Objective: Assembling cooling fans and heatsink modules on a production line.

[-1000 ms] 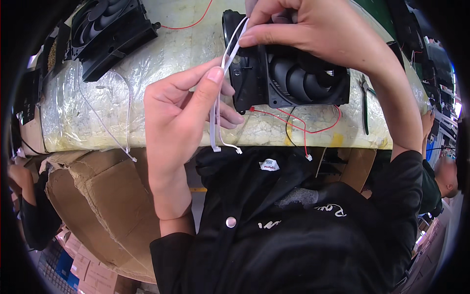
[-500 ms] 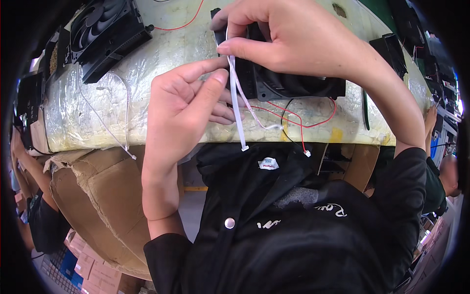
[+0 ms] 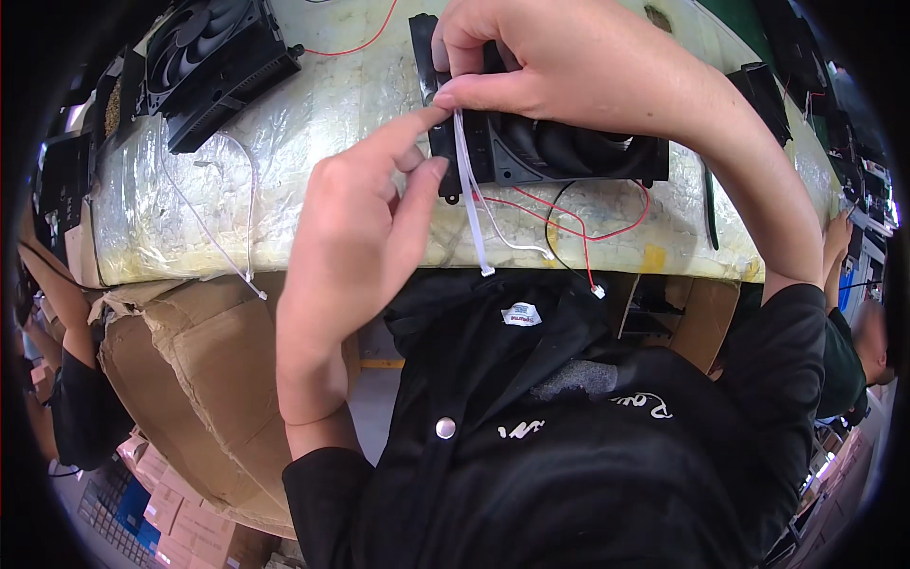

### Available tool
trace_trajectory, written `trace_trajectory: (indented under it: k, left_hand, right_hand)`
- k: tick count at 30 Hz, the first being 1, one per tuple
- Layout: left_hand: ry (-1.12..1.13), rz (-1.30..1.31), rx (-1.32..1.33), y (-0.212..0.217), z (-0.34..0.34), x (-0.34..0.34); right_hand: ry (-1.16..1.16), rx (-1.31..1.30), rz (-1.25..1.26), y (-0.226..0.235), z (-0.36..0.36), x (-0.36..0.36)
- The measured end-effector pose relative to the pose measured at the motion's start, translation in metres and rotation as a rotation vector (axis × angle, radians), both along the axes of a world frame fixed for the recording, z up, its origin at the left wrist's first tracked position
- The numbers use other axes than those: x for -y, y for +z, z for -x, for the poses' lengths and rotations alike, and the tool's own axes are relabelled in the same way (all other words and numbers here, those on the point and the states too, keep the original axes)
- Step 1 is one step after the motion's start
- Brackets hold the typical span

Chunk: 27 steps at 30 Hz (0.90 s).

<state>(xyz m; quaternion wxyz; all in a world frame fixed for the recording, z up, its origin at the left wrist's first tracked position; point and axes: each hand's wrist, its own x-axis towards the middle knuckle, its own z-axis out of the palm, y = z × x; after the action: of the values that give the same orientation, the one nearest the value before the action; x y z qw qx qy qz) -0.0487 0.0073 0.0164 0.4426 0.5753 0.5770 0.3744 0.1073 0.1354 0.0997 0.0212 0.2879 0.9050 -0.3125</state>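
Note:
In front of me on the wrapped work surface lies a black fan unit (image 3: 569,156), partly covered by my right hand (image 3: 550,76). That hand pinches white cables (image 3: 474,223) between thumb and fingers over the unit's left part. The cables hang toward me, ending in small white plugs. My left hand (image 3: 355,228) is beside them on the left, its index finger stretched to the cables near my right thumb. Its thumb stands apart, and I see nothing held in it. Red wires (image 3: 569,225) and a black wire come out from the unit's near side.
Another black fan unit (image 3: 213,71) sits at the far left, with a white cable (image 3: 213,223) trailing over the edge. Torn cardboard (image 3: 190,379) hangs below the table's near edge. Black parts (image 3: 760,100) lie at the right. Other people work at both sides.
My left hand has moved up and its index finger has come to the cables by my right thumb. The hanging cable ends have shifted slightly right and upward. My right hand keeps its pinch.

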Motion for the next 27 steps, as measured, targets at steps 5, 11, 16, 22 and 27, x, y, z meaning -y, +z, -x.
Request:
trace_trajectory:
  k: [5, 11, 16, 22, 27]
  left_hand:
    - [-0.009, 0.269, 0.347, 0.006, 0.017, -0.023]
    - [-0.101, 0.435, 0.999, -0.019, 0.029, -0.026]
    - [-0.092, 0.233, 0.667, -0.019, 0.013, -0.026]
    - [0.079, 0.003, 0.556, -0.014, -0.006, -0.017]
    - [0.189, -0.018, 0.580, -0.012, -0.014, -0.013]
  right_hand:
    - [-0.006, -0.081, 0.027, -0.004, -0.007, 0.001]
    - [0.085, -0.132, 0.199, -0.011, -0.015, -0.006]
    - [0.116, -0.215, 0.138, -0.024, -0.026, -0.004]
    - [-0.014, -0.369, 0.155, -0.030, -0.027, 0.002]
    - [-0.043, -0.365, 0.113, -0.025, -0.025, 0.007]
